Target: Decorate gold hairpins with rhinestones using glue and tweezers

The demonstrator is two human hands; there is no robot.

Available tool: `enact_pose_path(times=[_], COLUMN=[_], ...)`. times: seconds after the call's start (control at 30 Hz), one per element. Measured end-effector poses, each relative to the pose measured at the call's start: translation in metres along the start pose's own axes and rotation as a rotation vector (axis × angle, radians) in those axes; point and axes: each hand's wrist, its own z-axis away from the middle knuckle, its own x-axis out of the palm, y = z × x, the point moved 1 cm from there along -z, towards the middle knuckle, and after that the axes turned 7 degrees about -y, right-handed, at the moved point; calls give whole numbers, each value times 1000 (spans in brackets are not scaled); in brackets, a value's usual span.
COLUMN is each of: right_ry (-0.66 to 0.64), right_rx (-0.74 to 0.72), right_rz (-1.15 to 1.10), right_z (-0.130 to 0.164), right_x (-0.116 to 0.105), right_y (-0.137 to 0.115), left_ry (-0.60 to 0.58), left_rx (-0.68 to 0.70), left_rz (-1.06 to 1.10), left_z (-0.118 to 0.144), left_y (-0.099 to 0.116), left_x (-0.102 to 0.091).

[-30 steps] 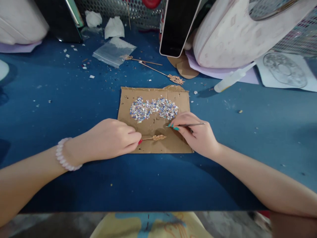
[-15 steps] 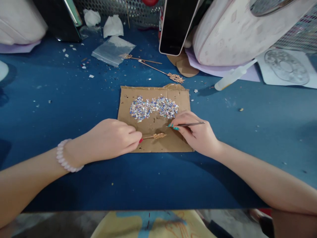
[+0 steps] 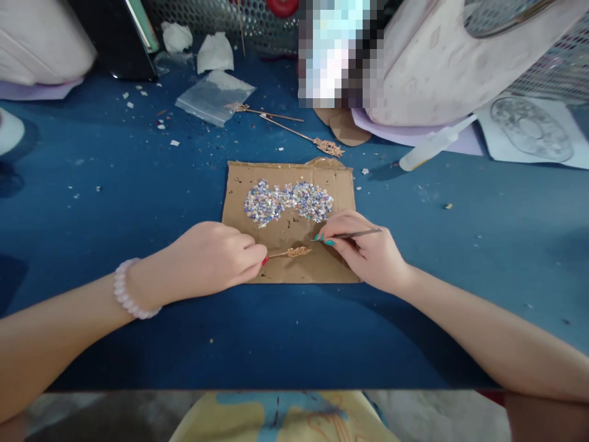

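Note:
A brown cardboard sheet [image 3: 338, 270] lies on the blue table [image 3: 138, 196] in front of me. A pile of tiny shiny rhinestones [image 3: 288, 201] covers its upper half. My left hand [image 3: 216, 258] pinches the stem of a gold hairpin [image 3: 294, 252] whose ornate end rests on the cardboard. My right hand [image 3: 363, 248] grips thin metal tweezers [image 3: 356, 233], their tip at the lower right edge of the rhinestone pile, just above the hairpin's ornament. A pale bead bracelet [image 3: 131, 294] circles my left wrist.
Behind the cardboard lie two more gold hairpins [image 3: 304, 135], a clear plastic bag [image 3: 214, 98], crumpled tissues [image 3: 214, 52], a white glue bottle [image 3: 430, 147], a pale pink bag [image 3: 437, 67] and a paper with a round drawing [image 3: 529, 129]. Small scraps dot the table's left part.
Hardly anything differs; the view has shifted slightly and both hands stay in place on the cardboard.

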Motion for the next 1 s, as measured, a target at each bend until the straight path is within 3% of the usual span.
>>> enact_pose_path(times=[1.0], right_ry=[0], right_rx=[28], right_rz=[4], right_z=[0], right_x=[1], right_y=[2], left_ry=[-4], left_rx=[-8], left_rz=[-6], left_z=[0], left_y=[0], left_x=[2])
